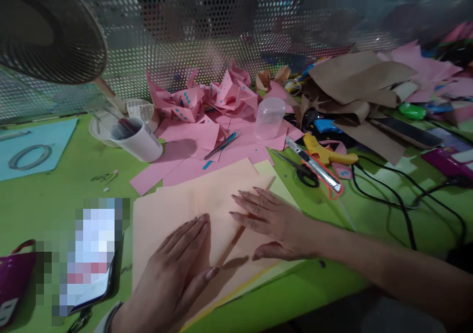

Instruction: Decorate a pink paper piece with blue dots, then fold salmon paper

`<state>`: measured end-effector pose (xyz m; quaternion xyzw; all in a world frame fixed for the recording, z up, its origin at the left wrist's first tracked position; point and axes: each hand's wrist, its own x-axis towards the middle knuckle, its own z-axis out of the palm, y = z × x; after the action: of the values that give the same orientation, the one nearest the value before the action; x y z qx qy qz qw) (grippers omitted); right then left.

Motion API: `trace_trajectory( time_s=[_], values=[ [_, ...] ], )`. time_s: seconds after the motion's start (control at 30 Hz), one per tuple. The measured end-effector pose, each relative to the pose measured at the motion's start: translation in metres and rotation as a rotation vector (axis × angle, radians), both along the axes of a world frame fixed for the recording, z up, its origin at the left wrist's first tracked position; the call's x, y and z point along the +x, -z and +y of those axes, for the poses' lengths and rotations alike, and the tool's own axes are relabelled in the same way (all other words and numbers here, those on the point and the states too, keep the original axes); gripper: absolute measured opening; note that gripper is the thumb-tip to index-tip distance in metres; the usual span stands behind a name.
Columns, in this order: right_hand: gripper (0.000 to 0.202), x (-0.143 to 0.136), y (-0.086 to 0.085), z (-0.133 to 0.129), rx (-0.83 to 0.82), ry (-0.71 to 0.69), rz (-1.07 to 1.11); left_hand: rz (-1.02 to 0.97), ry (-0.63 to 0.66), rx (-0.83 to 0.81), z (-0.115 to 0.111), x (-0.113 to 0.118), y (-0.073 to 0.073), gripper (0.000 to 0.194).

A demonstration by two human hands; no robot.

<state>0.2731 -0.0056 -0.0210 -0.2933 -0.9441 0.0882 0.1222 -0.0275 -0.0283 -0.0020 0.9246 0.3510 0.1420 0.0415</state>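
The head view looks down on a green worktop (66, 175) where both hands lie flat on a peach paper sheet (177, 210) spread in front of the person. The left hand (177, 269) rests palm down on the near part of the sheet, fingers stretched out and together, grasping nothing. The right hand (268, 219) presses the sheet from the right, fingers extended toward the left and thumb tucked near the sheet's edge, also flat and grasping nothing. Between the two hands a raised fold line (236, 239) runs diagonally across the paper. A pale yellow sheet (277, 183) peeks out from under the peach one on its right side. Beyond the sheet lies a spread of pink paper (192, 146), with a heap of folded pink pieces dotted in blue (207, 96) behind it. Tweezers (221, 146) lie on the pink paper, and a clear plastic cup (269, 118) stands upside down just beside them. A white mug (136, 138) sits to the left of the pink paper, below a fan (48, 32). To the right of the sheet are black-handled scissors (301, 170), a utility knife (318, 168) and a yellow glue gun (327, 153), close together, with black cables (399, 200) trailing past them. A phone (90, 259) lies at the near left, its screen blurred.
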Motion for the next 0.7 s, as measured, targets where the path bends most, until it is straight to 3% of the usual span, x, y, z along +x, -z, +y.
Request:
trace_trajectory(
  time_s=[0.5, 0.7],
  values=[
    [0.079, 0.0006, 0.0048, 0.0027, -0.015, 0.077, 0.037, -0.067, -0.070, -0.212, 0.0037, -0.0024, -0.0074, 0.060],
    [0.079, 0.0004, 0.0052, 0.0030, -0.018, 0.073, 0.001, -0.041, -0.048, -0.197, 0.0025, -0.0033, -0.0045, 0.060]
  ],
)
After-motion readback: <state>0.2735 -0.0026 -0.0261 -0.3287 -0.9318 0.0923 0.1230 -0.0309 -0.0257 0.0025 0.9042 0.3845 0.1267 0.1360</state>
